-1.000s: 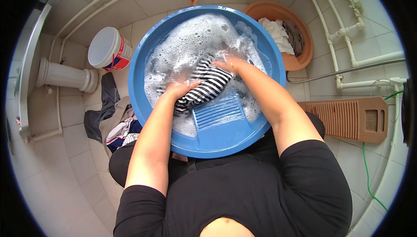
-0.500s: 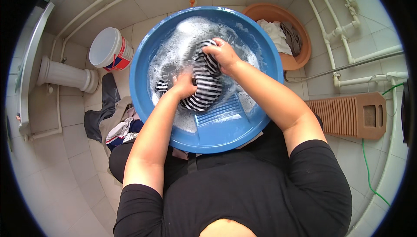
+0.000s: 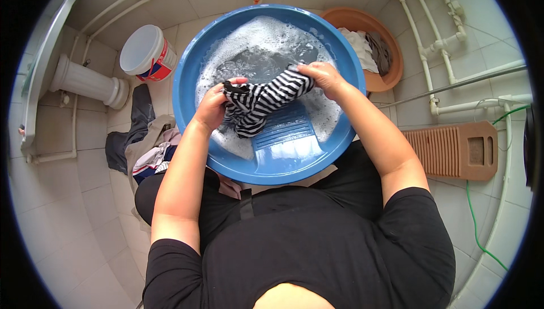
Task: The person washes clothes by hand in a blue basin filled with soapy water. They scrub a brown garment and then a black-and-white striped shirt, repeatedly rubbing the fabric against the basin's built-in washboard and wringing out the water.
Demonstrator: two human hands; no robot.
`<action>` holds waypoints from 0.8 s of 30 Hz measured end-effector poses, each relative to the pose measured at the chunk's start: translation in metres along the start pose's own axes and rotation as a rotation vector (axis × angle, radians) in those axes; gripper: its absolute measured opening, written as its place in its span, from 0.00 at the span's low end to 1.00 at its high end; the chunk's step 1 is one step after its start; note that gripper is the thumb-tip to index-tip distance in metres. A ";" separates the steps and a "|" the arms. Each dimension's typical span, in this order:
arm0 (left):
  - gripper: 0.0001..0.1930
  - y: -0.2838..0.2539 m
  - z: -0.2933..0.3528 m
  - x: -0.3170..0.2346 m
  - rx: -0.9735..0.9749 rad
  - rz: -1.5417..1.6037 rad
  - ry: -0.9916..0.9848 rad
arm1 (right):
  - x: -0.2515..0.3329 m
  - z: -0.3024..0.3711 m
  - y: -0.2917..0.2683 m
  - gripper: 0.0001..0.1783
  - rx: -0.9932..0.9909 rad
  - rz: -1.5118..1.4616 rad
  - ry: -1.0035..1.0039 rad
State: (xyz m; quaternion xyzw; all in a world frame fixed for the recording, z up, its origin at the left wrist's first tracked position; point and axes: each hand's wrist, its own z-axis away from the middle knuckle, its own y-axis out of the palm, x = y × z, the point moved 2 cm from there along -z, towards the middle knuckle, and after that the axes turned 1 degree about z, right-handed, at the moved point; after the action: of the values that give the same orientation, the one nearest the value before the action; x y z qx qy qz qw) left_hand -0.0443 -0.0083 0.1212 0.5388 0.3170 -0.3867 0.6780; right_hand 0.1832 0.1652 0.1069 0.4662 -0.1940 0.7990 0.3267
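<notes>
A black-and-white striped garment is stretched between my two hands over a blue washtub. My left hand grips its left end, where a dark edge shows. The fingers of my right hand pinch the other end, higher and to the right. Foamy grey water fills the far part of the tub. Below the garment, the tub's built-in ribbed washboard slopes toward me, wet and shiny. The garment's lower folds hang close to the ribs; whether they touch I cannot tell.
At the back right an orange-brown basin holds white and dark clothes. A brown washboard lies to the right, near a green hose. A white bucket and a pile of clothes are on the left. Pipes run along the walls.
The striped garment has come up out of the suds and is spread sideways. My left hand moved left, my right hand right and slightly nearer.
</notes>
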 end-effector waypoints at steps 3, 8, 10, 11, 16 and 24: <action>0.24 0.011 0.010 0.001 0.038 0.301 0.010 | -0.016 -0.003 0.011 0.38 -0.219 0.532 -0.055; 0.18 -0.006 -0.006 0.042 -0.549 0.229 -0.061 | -0.055 -0.053 0.044 0.25 -0.101 0.948 -0.443; 0.19 0.017 0.002 0.036 -0.699 0.176 0.172 | -0.045 -0.038 0.058 0.24 0.048 0.755 -0.529; 0.21 0.019 0.007 0.028 -0.686 -0.183 0.126 | -0.025 -0.019 0.064 0.23 0.103 0.702 -0.367; 0.30 0.059 0.029 0.050 -0.448 -1.308 0.376 | -0.027 0.039 0.075 0.19 0.018 0.593 -0.519; 0.17 0.024 -0.039 0.054 -0.311 -1.564 0.153 | -0.023 0.002 0.087 0.17 -0.060 0.938 -0.460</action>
State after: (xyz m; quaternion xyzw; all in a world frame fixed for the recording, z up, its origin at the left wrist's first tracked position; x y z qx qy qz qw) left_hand 0.0036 0.0229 0.0785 0.0848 0.6989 -0.6631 0.2543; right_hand 0.1313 0.0942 0.0868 0.4832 -0.4715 0.7304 -0.1040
